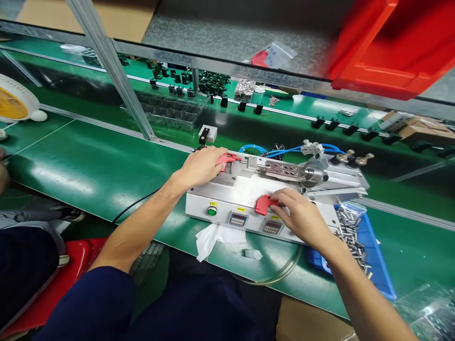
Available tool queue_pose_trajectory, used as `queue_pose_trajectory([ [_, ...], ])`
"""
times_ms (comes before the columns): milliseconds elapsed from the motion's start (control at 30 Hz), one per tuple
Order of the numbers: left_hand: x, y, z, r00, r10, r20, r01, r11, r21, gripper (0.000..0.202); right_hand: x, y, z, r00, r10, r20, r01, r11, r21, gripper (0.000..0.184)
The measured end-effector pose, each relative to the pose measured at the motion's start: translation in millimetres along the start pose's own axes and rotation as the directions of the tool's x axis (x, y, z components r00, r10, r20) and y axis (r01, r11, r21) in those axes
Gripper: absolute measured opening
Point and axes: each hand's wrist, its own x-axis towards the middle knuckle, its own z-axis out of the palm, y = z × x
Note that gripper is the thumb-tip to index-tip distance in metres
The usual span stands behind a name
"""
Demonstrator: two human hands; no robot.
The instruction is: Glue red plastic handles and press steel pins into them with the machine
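My left hand point(204, 166) reaches over the left end of a silver bench machine point(245, 187). Its fingers are closed on a red plastic part point(229, 159) that sits in the metal fixture; some fingertips are hidden. In my right hand point(296, 210), a second red angled plastic part point(263, 204) is pinched between thumb and fingers, over the machine's front edge. A metal rod runs from the fixture toward a pneumatic cylinder point(337, 177) on the right. On the front panel are a green button point(212, 211) and two small counters point(238, 218).
A blue tray point(377, 255) of metal pins stands right of the machine. A white cloth point(216, 237) and small clear bottle point(253, 254) lie in front. Above are a metal shelf edge point(199, 61) and red bin point(387, 76). A person sits at left, near a fan point(17, 102).
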Motion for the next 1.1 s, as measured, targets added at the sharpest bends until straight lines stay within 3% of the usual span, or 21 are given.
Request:
queue_pose_trajectory([
  [200, -5.7, 13.3, 4.2, 0.998, -0.065, 0.011, 0.061, 0.970, 0.234, 0.032, 1.3, -1.6, 2.7, 1.000, -0.010, -0.012, 0.010, 1.000, 0.013, 0.023],
  [433, 3.4, 13.1, 12.2, 0.985, 0.091, -0.147, -0.050, 0.964, 0.261, 0.023, 2.8, -0.9, 5.2, 1.000, -0.012, -0.010, 0.013, 0.999, 0.036, 0.023],
  [667, -2.3, 16.0, 30.0, 0.977, 0.094, -0.190, -0.036, 0.957, 0.287, 0.029, 2.1, 0.9, 7.9, 1.000, -0.007, -0.013, 0.008, 0.996, 0.084, 0.026],
  [900, -15.6, 4.2, 44.8, 0.930, 0.149, -0.337, -0.096, 0.981, 0.168, 0.032, 0.2, -1.2, 4.7, 0.998, 0.064, -0.014, -0.062, 0.992, 0.112, 0.028],
  [1100, -53.7, -8.9, 48.8, 0.873, 0.170, -0.457, -0.173, 0.984, 0.034, 0.028, -52.8, 7.4, -28.1, 0.990, 0.138, -0.032, -0.135, 0.988, 0.079, 0.022],
])
